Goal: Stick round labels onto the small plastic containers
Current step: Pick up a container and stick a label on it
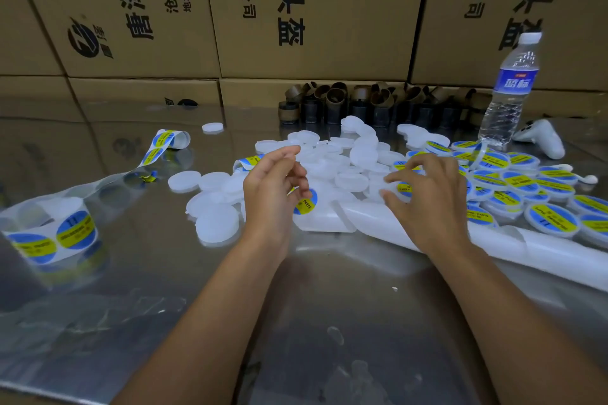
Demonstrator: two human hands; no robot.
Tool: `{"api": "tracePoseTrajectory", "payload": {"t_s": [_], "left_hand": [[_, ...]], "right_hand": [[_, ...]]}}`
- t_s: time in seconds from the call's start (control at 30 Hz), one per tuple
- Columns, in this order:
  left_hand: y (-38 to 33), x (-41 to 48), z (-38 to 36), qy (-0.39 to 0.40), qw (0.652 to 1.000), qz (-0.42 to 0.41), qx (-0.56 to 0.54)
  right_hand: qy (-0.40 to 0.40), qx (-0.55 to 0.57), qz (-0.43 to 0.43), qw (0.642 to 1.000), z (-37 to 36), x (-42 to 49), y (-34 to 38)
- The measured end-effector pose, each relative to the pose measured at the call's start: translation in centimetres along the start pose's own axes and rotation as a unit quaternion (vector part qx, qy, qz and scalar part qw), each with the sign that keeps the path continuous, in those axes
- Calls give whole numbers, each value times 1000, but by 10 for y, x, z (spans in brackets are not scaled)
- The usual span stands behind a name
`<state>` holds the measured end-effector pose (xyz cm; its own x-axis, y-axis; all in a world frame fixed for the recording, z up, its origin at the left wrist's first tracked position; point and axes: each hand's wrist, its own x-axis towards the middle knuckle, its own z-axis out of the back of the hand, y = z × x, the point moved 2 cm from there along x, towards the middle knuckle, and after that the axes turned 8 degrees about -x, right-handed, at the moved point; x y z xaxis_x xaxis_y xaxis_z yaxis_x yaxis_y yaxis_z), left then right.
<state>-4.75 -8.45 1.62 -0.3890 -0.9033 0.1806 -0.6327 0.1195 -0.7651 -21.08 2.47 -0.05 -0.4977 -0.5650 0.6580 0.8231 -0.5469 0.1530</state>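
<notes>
Steel table (164, 273) runs back to stacked cardboard boxes (312, 10). Most of the small container (402, 188) is hidden inside the right hand (431, 197), whose thumb and curled fingers clamp its rim; only a sliver of blue-and-yellow sticker shows. On the left hand (273, 191) the thumb is out of sight, so I cannot tell whether its curled fingers pinch the round label (307, 204) at their tips. That label, blue with a yellow band reading PASTE, sits over white plastic between both hands. Labelled containers (526, 187) pile up on the right.
</notes>
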Motion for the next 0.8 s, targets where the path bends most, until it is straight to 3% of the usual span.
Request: {"api": "tracePoseTrajectory", "payload": {"t_s": [0.17,0.4,0.63,0.7,0.8], "left_hand": [[2,0,-1,9,1000,16,-3],[3,1,1,6,1000,20,-1],[2,2,1,1,1000,25,-11],[2,2,1,0,1000,26,-10],[2,2,1,0,1000,26,-11]], "right_hand": [[110,-46,55,991,-4,-4,4],[164,-59,51,983,-4,-4,9],[85,11,33,996,-3,-2,11],[24,112,-20,993,0,0,12],[-26,307,-112,945,7,4,12]]}}
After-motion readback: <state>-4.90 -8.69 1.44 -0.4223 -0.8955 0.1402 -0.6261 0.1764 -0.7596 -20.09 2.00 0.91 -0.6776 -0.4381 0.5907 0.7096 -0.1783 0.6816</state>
